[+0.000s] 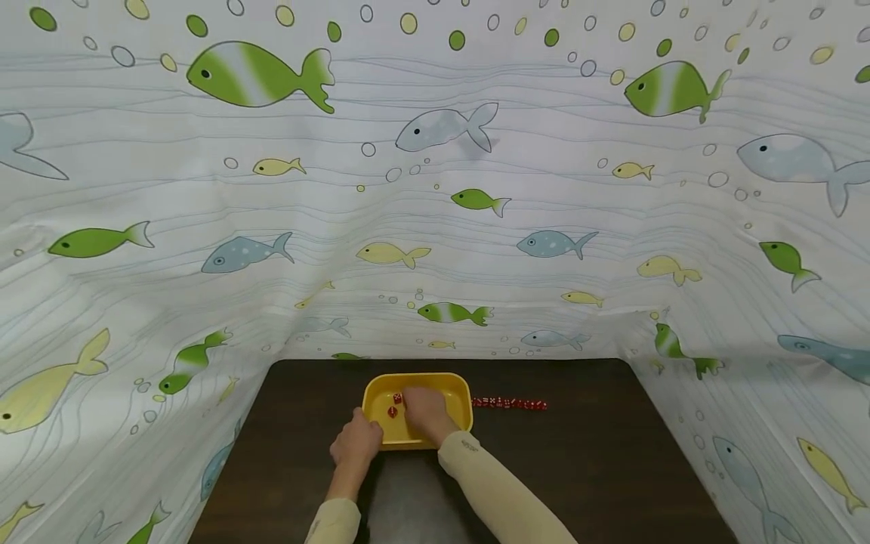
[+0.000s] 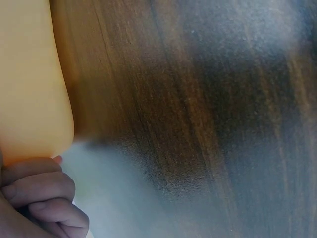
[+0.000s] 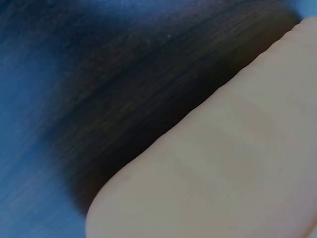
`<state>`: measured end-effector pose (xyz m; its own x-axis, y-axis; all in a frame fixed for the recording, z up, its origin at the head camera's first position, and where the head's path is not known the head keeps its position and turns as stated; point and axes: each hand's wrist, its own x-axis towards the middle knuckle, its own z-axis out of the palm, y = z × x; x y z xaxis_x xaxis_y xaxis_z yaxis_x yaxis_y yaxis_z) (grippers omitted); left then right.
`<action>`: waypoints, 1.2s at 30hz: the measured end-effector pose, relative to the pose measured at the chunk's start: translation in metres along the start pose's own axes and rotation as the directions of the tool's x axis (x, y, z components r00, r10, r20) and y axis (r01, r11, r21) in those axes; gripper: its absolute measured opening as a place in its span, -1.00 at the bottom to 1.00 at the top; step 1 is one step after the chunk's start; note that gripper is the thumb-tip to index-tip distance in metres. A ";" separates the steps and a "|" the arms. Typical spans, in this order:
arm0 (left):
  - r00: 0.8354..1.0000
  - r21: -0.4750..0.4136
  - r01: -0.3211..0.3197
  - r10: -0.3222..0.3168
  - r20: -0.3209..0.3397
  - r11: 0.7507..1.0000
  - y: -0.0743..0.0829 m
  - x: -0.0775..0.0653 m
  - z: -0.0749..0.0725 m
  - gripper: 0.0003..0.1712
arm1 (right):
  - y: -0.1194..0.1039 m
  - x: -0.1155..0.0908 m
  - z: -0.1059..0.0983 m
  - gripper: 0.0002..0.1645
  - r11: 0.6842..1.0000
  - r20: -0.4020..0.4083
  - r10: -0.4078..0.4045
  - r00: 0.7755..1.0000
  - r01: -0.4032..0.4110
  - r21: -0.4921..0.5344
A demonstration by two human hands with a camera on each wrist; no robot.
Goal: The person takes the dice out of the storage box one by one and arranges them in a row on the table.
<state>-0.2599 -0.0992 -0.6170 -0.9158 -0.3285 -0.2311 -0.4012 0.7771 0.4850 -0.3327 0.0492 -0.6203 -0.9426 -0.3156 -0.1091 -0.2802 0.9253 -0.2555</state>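
Note:
A yellow tray (image 1: 416, 444) stands near the far side of the dark table. My left hand (image 1: 357, 438) grips its near left corner; in the left wrist view, curled fingers (image 2: 39, 188) lie against the tray's wall (image 2: 34, 84). Inside the tray, a red die (image 1: 397, 397) and another red die (image 1: 392, 412) lie toward the left. My right hand (image 1: 428, 412) reaches down into the tray just right of these dice. Its fingertips are hidden, so whether they pinch anything is unclear. A row of several red dice (image 1: 510, 403) runs rightward from the tray's right side.
The dark wooden table (image 1: 584, 468) extends on both sides of the tray. A fish-patterned white sheet (image 1: 435, 227) rises behind the table and along its sides. A pale, blurred shape covers much of the right wrist view.

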 end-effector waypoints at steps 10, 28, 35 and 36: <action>1.000 0.001 -0.009 0.009 -0.005 1.000 -0.002 -0.002 0.002 -0.43 | 0.002 -0.014 -0.005 -0.89 0.997 -0.036 0.006 0.999 -0.004 0.081; 1.000 -0.013 -0.017 0.017 0.016 1.000 -0.005 0.000 0.004 -0.43 | 0.018 -0.028 -0.037 -0.78 0.967 -0.082 0.039 0.996 -0.017 0.253; 0.999 -0.022 -0.027 0.027 0.021 0.999 -0.004 -0.001 0.001 -0.42 | 0.032 -0.041 -0.051 -0.81 0.960 -0.188 0.031 0.982 0.023 0.279; 0.999 -0.021 -0.029 0.029 0.021 0.999 -0.004 -0.001 0.000 -0.42 | 0.035 -0.042 -0.053 -0.83 0.959 -0.197 0.041 0.980 0.016 0.281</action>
<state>-0.2574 -0.1019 -0.6189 -0.9265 -0.2944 -0.2344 -0.3750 0.7747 0.5092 -0.3121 0.1061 -0.5738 -0.9706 -0.2296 0.0717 -0.2331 0.8236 -0.5171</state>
